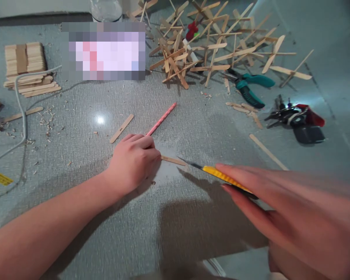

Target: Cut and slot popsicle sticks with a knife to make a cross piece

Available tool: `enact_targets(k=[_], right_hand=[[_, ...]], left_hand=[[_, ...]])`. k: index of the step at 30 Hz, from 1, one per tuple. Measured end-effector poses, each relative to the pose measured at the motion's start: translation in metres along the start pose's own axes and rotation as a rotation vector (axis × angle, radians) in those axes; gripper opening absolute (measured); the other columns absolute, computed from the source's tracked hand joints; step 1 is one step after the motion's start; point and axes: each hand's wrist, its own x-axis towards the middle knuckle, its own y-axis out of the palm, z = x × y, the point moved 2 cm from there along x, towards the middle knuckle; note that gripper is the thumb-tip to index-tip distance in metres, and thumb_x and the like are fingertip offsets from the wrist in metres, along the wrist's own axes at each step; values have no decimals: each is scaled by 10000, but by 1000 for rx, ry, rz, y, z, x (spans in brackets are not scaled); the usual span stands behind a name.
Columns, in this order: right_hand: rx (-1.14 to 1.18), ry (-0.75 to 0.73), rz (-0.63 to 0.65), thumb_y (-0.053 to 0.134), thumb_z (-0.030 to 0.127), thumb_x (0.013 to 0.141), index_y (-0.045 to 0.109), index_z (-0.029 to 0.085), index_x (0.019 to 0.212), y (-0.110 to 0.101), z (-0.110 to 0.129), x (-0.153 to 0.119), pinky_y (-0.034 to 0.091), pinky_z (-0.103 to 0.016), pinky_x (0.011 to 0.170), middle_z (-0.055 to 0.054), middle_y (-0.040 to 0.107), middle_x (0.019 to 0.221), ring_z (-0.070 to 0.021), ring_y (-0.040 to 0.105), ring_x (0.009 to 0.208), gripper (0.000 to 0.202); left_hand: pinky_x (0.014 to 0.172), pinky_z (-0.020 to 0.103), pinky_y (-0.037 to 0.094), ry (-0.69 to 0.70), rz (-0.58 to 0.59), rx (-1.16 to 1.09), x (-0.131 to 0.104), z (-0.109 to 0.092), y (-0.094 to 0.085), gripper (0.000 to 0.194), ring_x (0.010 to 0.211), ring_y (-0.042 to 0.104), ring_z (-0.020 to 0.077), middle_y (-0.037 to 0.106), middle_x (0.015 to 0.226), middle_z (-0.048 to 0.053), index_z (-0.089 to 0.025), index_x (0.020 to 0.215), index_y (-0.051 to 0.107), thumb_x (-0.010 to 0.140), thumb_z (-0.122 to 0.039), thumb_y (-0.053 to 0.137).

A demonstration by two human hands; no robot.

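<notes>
Near the middle of the grey table, my left hand [135, 159] is closed around one end of a wooden popsicle stick [175, 160]. The stick's other end points right, and a small dark mark shows on it. My right hand [262, 190] grips a yellow utility knife [224, 177]. Its blade points left, close to the stick's free end; whether it touches cannot be told. A pink pencil [163, 118] lies just beyond my left fingers. Another short popsicle stick [121, 128] with a dark mark or slot rests beyond the left hand.
Crossed popsicle sticks [212, 50] are heaped at the back. Green-handled pliers [247, 85] and a bunch of keys [294, 116] lie to the right. A banded bundle of sticks [25, 58], a white cable [23, 120] and wood shavings [48, 126] are on the left.
</notes>
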Motion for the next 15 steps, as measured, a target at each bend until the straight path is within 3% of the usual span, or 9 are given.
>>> enact_targets(k=[6,15], right_hand=[[-40,-113,-69,545,193,1046,576,202,1338,15,10,8,551,-319,746,-50,779,1059,-174,737,795,294],[-76,-138,-6,565,208,1040,573,206,1404,27,2,9,498,-324,671,-41,760,1003,-164,699,718,364]], left_hand=[[816,360,455,-52,42,-110,3,1,0,220,866,642,191,755,915,25,-216,860,793,979,-211,608],[820,365,430,-51,69,-136,6,2,1,240,847,625,187,749,883,18,-235,843,793,983,-199,601]])
